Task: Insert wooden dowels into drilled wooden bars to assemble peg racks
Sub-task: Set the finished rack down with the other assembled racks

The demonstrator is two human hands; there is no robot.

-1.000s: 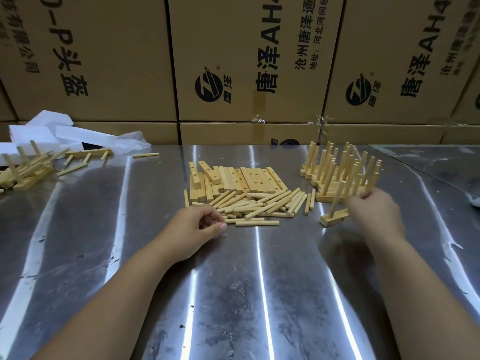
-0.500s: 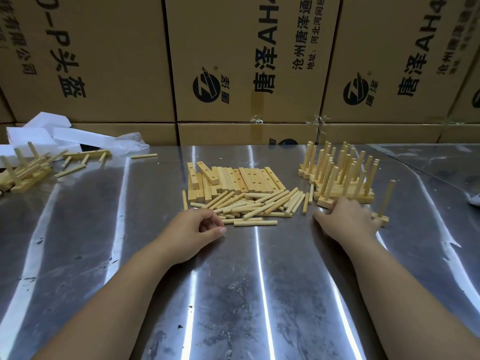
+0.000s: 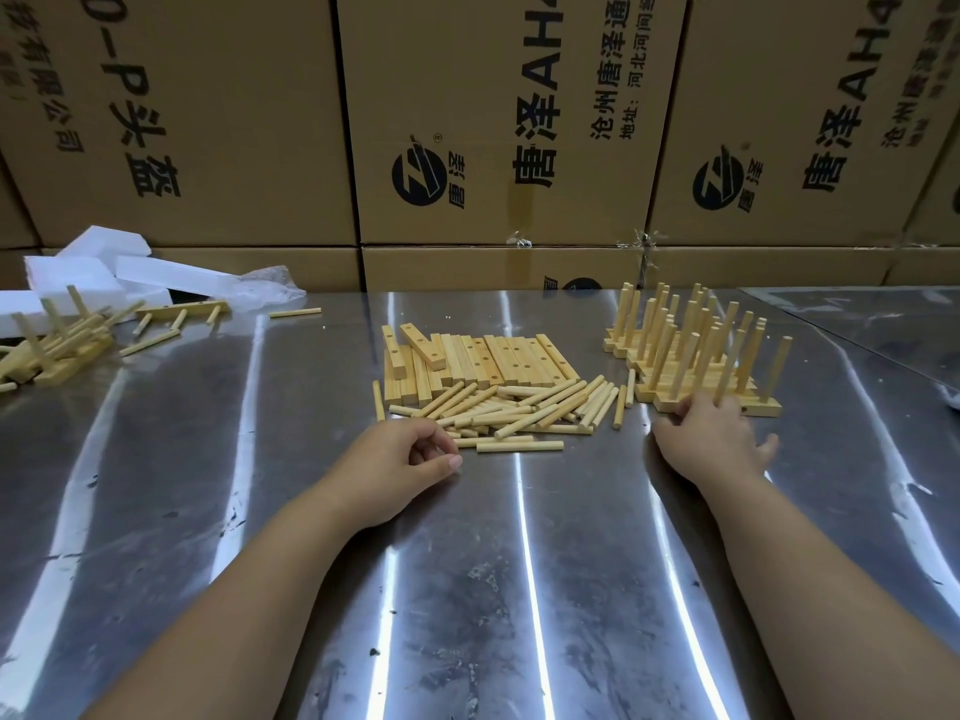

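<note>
The fingers (image 3: 693, 414) of my right hand (image 3: 719, 445) lie fairly straight and a little spread, their tips touching the front bar of the nearest peg rack (image 3: 761, 407), with the thumb held out to the side. The fingers (image 3: 428, 443) of my left hand (image 3: 402, 459) curl loosely inward toward the thumb, and I see nothing between them; that hand rests on the metal table (image 3: 467, 589) just in front of the loose dowels (image 3: 524, 410). Those dowels lie in a jumbled heap against the drilled bars (image 3: 493, 356), which are laid side by side with two more across them. The finished racks (image 3: 675, 345) stand in a tight cluster to the right, pegs upright. Far left lies another heap of racks (image 3: 57, 343) tipped over, beside white foam blocks (image 3: 83, 270). Printed cardboard boxes (image 3: 493, 122) are stacked behind the table
</note>
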